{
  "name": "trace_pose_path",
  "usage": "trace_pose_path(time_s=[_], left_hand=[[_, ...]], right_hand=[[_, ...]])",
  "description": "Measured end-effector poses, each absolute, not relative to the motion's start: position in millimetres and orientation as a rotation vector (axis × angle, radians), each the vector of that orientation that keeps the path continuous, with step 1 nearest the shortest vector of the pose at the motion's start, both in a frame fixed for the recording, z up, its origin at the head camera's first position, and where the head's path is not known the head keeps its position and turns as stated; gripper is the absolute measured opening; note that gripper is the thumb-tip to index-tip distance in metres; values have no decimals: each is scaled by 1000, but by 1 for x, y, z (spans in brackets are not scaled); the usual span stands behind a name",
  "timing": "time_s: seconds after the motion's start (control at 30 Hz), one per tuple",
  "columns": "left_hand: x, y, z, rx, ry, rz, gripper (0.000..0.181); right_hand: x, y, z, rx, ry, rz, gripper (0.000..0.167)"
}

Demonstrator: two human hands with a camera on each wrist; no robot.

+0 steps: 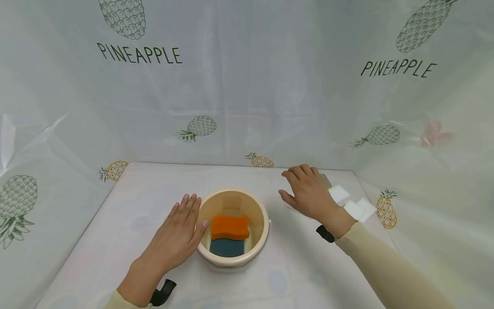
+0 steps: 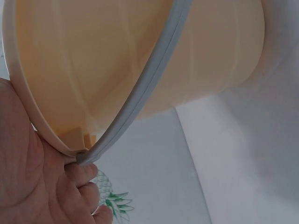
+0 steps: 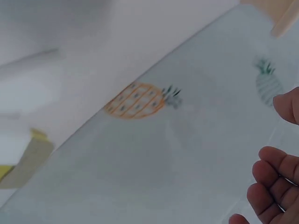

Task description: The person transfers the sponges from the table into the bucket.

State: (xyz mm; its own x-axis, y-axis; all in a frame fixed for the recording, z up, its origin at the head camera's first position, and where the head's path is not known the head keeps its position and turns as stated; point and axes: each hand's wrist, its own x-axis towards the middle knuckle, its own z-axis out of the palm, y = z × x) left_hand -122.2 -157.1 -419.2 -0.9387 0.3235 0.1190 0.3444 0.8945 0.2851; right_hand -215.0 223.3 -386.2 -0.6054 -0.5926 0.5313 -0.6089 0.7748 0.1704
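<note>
A cream bucket [image 1: 231,260] stands on the table, with an orange wavy-edged sponge [image 1: 230,227] and a dark blue-grey flat piece [image 1: 227,247] inside it. My left hand [image 1: 173,238] lies against the bucket's left rim, its fingers extended. In the left wrist view, the palm touches the rim beside the end of the grey handle [image 2: 140,93]. To the right of the bucket, my right hand [image 1: 310,193] is held above the table with fingers loosely bent and nothing in them. Partly behind it lies a grey piece with a yellow edge [image 1: 325,180].
White flat pieces lie by my right wrist, one [image 1: 339,194] apart from an overlapping group [image 1: 359,209]. A pale sheet printed with pineapples [image 1: 231,86] hangs around the back and sides of the table [image 1: 154,184].
</note>
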Motion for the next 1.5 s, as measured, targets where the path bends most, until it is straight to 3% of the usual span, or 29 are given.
trace_pose_path(time_s=[0.7, 1.5], left_hand=[[-122, -157, -421, -525, -2990, -503, 71], [-122, -157, -418, -533, -2982, -423, 75]], right_hand=[[-242, 330, -398, 679, -2414, -107, 51], [-230, 322, -494, 786, -2657, -275, 66]])
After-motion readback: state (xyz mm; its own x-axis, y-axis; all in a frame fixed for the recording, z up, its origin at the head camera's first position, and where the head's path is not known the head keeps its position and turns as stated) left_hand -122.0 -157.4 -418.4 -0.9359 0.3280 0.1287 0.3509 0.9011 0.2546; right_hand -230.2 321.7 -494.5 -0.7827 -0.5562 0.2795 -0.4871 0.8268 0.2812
